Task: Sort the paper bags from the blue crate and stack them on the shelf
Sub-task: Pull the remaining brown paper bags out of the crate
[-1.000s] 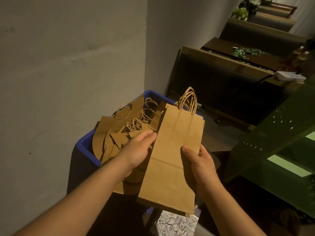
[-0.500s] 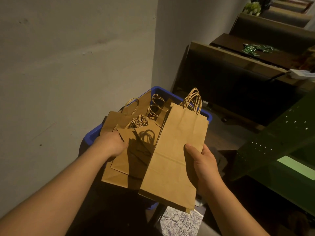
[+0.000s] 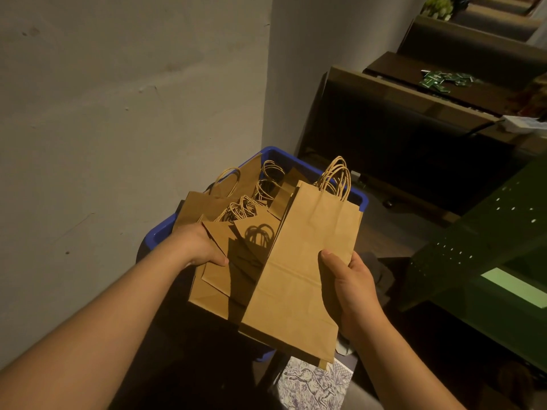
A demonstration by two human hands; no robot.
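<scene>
Paper bags: loose brown heap in the blue crate by the wall
Right hand: fingers grip a flat bag stack — thumb on top
Left hand: fingers pinch smaller bags' edge

Plain grey wall takes up the whole left side, a bit scuffed, with a corner where it turns back further in. On the right there's a row of dark wooden benches going off into the distance, and a dark table between them with a scatter of little green packets on top. Some kind of greenery sits way at the back, too blurry to say more. Down at the bottom edge there's a white sheet with a purple printed pattern.
</scene>
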